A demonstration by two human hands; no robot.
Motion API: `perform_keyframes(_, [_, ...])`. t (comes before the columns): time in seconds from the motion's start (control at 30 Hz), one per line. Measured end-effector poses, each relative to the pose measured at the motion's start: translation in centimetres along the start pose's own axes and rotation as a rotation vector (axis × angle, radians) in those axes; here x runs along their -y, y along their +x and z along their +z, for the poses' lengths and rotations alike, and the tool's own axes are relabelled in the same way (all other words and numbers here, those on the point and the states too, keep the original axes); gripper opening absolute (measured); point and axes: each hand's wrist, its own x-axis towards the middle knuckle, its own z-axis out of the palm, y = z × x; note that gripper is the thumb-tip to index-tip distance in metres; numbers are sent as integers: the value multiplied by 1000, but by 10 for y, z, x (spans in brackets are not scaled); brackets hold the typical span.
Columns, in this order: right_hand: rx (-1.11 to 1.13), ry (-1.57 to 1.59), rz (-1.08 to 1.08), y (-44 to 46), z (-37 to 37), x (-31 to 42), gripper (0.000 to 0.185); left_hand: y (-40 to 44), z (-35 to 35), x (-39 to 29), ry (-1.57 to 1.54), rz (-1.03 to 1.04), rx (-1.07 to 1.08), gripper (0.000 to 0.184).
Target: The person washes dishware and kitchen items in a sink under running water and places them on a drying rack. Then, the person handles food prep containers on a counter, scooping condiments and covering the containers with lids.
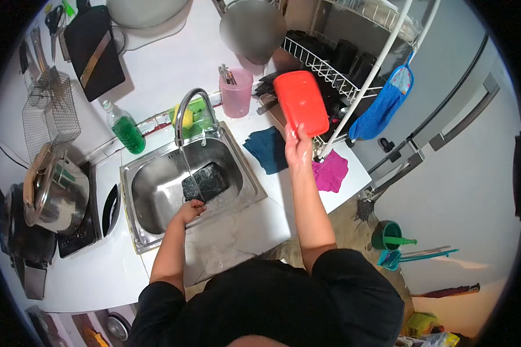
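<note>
My right hand [298, 146] grips the lower end of a red plastic container [302, 103], raised above the counter at the dish rack. It is tilted, and its smooth side faces me. Over the near part of the sink [150, 199], my left hand [192, 210] has its fingers curled in beside the running water. A wet black rectangular item [207, 181], perhaps a tray or container, lies in the basin just past those fingertips. Whether the fingers hold its edge is hidden. Water falls from the curved faucet [182, 115].
Behind the sink stand a green soap bottle [127, 134] and a pink cup of utensils [236, 95]. A blue cloth [267, 151] and a magenta cloth [331, 172] lie on the counter. The white wire rack [321, 66] borders the right side; a steel pot [63, 199] is left.
</note>
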Motion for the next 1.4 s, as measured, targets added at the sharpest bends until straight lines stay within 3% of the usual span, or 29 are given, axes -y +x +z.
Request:
perform_keyframes(0.17, [-134, 359, -214, 77, 19, 18, 32, 9, -1, 15, -43, -11, 6, 34])
perform_keyframes(0.23, [-374, 306, -467, 101, 27, 21, 53, 8, 0, 16, -18, -18, 6, 34])
perform_keyframes(0.27, [-375, 301, -460, 114, 28, 27, 53, 6, 0, 15, 37, -18, -9, 33])
perform_keyframes(0.33, [-424, 548, -204, 131, 27, 35, 74, 5, -2, 14, 85, -28, -27, 32])
perform_keyframes(0.37, [-431, 540, -193, 122, 37, 34, 74, 6, -3, 15, 145, 3, -34, 32])
perform_keyframes(0.43, [-403, 189, -400, 91, 72, 28, 84, 4, -5, 12, 280, 66, -66, 33])
perform_keyframes(0.5, [-303, 398, -200, 105, 47, 32, 76, 6, -8, 5, 454, 105, -87, 34])
perform_keyframes(0.57, [-275, 520, -108, 98, 36, 35, 47, 17, -7, 12, 630, 140, -101, 35])
perform_keyframes(0.6, [-310, 538, -129, 100, 30, 33, 44, 26, -8, 15, 716, 171, -123, 35])
perform_keyframes(0.67, [-332, 575, -137, 104, 13, 33, 41, 11, -22, -31, 721, -54, 1, 41])
perform_keyframes(0.7, [-312, 597, -129, 104, 8, 37, 40, 13, -29, -26, 713, -55, 5, 41])
perform_keyframes(0.73, [-277, 621, -93, 107, 3, 39, 39, 17, -37, -22, 737, -124, -130, 44])
perform_keyframes(0.77, [-116, 538, 216, 112, -16, 41, 36, 31, -38, -23, 759, -181, -253, 47])
perform_keyframes(0.83, [62, 233, 447, 93, -7, 11, 33, 33, -40, -25, 856, -164, -232, 50])
perform_keyframes(0.9, [515, -83, 635, 75, -27, -50, 23, 34, -43, -22, 953, -162, -222, 52])
perform_keyframes(0.93, [148, -633, 364, 22, -3, -95, 16, 42, -41, -12, 1061, 105, 5, 55])
perform_keyframes(0.97, [329, -1048, 591, -10, 12, -120, 11, 49, -38, -3, 1131, 394, 213, 57])
perform_keyframes(1.0, [419, -1070, 719, -25, -18, -162, 10, 60, -34, 2, 1168, 477, 307, 53])
perform_keyframes(1.03, [500, -1156, 937, -39, -35, -194, 12, 70, -27, 13, 1217, 397, 306, 48])
perform_keyframes(1.07, [629, -1232, 1016, -55, -47, -225, 15, 87, -20, 32, 1238, 254, 257, 44])
perform_keyframes(1.1, [801, -1118, 1089, -65, -46, -240, 16, 106, -15, 56, 1241, 134, 194, 39])
perform_keyframes(1.13, [786, -1079, 1063, -74, -41, -257, 17, 116, -11, 71, 1263, 90, 167, 35])
perform_keyframes(1.17, [781, -1079, 1051, -75, -33, -266, 17, 104, -11, 49, 1507, 102, 357, 37])
perform_keyframes(1.2, [765, -1101, 991, -70, -24, -270, 15, 75, -9, 13, 1465, 165, 284, 26])
perform_keyframes(1.27, [721, -1132, 901, -47, -24, -278, 14, 62, -13, -3, 1402, 259, 301, 26])
perform_keyframes(1.3, [1256, -1296, 529, -27, -44, -288, 12, 57, -16, -9, 1325, 324, 314, 26])
perform_keyframes(1.33, [1523, -1376, 333, -12, -52, -291, 12, 50, -18, -16, 1268, 510, 288, 24])
perform_keyframes(1.37, [1755, -1413, 85, 2, -59, -294, 11, 41, -19, -30, 1271, 524, 295, 24])
perform_keyframes(1.4, [1532, -1150, 597, 2, -45, -288, 11, 30, -22, -41, 1090, 478, 140, 24])
